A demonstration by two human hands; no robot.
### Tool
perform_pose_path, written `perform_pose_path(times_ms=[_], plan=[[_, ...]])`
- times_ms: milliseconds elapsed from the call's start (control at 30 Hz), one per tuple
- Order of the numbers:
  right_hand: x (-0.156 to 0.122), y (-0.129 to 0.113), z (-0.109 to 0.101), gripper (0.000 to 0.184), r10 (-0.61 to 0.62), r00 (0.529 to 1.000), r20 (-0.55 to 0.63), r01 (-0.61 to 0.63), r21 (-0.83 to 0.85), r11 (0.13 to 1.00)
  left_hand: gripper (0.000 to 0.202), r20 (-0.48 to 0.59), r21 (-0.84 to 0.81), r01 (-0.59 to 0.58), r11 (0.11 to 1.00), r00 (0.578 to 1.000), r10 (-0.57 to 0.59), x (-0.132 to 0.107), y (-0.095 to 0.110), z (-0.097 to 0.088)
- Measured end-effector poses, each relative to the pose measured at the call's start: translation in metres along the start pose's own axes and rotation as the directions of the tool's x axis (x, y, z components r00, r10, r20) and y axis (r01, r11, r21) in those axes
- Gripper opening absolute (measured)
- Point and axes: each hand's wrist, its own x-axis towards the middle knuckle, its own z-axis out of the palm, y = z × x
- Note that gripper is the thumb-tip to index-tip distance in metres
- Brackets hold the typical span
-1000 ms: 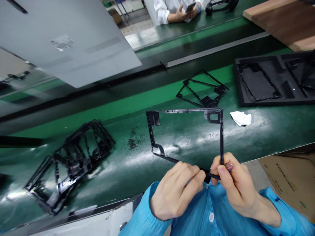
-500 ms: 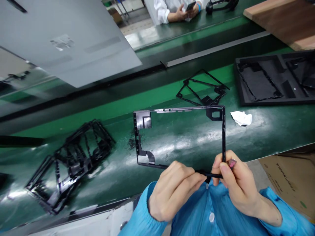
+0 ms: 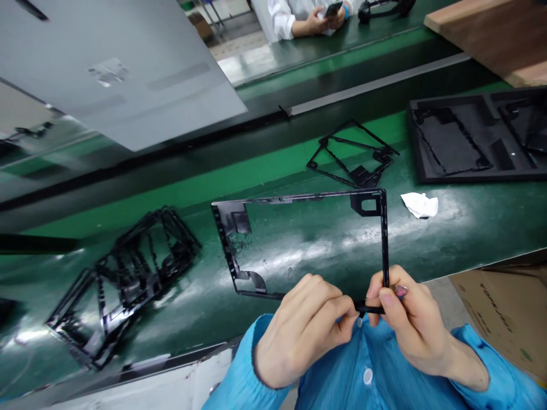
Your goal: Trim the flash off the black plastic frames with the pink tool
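A thin black rectangular plastic frame [image 3: 385, 245] is held up above the green bench, tilted, with wider tabs at several corners. My right hand [image 3: 412, 324] pinches its near right corner between thumb and fingers. A small pinkish, shiny piece [image 3: 400, 291] also shows at those fingers; what it belongs to is hidden. My left hand [image 3: 310, 330] is closed along the near long edge, its fingertips on the rail close to the right hand. The palm side of the left hand is out of sight.
More black frames [image 3: 141, 273] lie heaped at the left, and others [image 3: 352, 154] lie behind the held one. A black tray [image 3: 459, 176] with frames stands at the right, near a crumpled white paper [image 3: 420, 204]. Across the bench a person's hands [image 3: 327, 23] hold a phone.
The held frame has tilted, its left end shifting left and its far edge dropping slightly. My left hand's fingers have curled in more at the near edge.
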Motion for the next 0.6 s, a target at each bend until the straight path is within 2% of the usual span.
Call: perform_pose_path(times_ms=[200,367,500,600], plan=[[0.0007,0.0004,-0.0002,0.019,0.019,0.999,-0.029,-0.017,0.054,0.998,0.017,-0.019,-0.055,0.059,0.997,0.998,-0.060,-0.0023,-0.0025,-0.0020],[0.0008,0.0008,0.0003,0.018,0.025,0.999,-0.043,-0.023,0.051,0.998,0.016,-0.027,-0.049,0.057,0.997,0.998,-0.059,-0.0022,-0.0007,-0.0033],[0.0010,-0.0027,0.0019,0.016,0.015,0.998,-0.068,-0.013,0.026,1.000,0.012,-0.043,-0.004,0.013,1.000,0.999,-0.013,-0.0044,0.0015,-0.0037],[0.0005,-0.0048,0.0016,0.014,-0.001,0.998,-0.058,0.000,-0.024,1.000,0.008,0.001,0.048,-0.037,0.998,0.999,0.037,-0.0068,0.0028,-0.0061]])
